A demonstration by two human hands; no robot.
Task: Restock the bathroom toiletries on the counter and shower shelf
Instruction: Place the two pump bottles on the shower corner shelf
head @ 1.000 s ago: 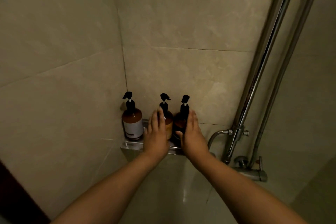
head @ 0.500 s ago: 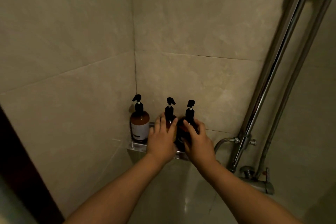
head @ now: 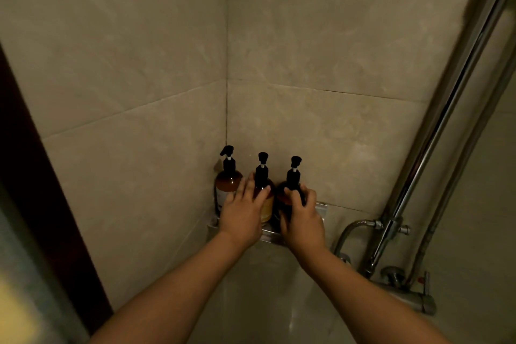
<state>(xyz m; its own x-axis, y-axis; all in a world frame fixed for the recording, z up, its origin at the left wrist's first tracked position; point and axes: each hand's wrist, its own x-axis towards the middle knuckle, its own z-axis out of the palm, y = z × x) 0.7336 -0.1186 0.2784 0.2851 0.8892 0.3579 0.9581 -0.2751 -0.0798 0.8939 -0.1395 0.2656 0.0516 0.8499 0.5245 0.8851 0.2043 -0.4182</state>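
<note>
Three amber pump bottles with black pumps stand in a row on a metal shower shelf (head: 321, 208) in the tiled corner. The left bottle (head: 227, 183) has a white label and stands untouched. My left hand (head: 241, 215) lies against the middle bottle (head: 265, 201), fingers spread over its front. My right hand (head: 303, 220) wraps around the right bottle (head: 290, 193), fingers curled on its shoulder. All three bottles stand upright; their lower halves are hidden by my hands.
A chrome shower riser (head: 435, 131) runs diagonally on the right, with a hose (head: 351, 227) and mixer valve (head: 405, 290) below it. A dark door frame (head: 42, 190) borders the left. Beige tiled walls close in the corner.
My right hand has curled from flat beside the right bottle to gripping it. The left hand has stayed on the middle bottle. The camera has swung left, so everything sits further right in view.
</note>
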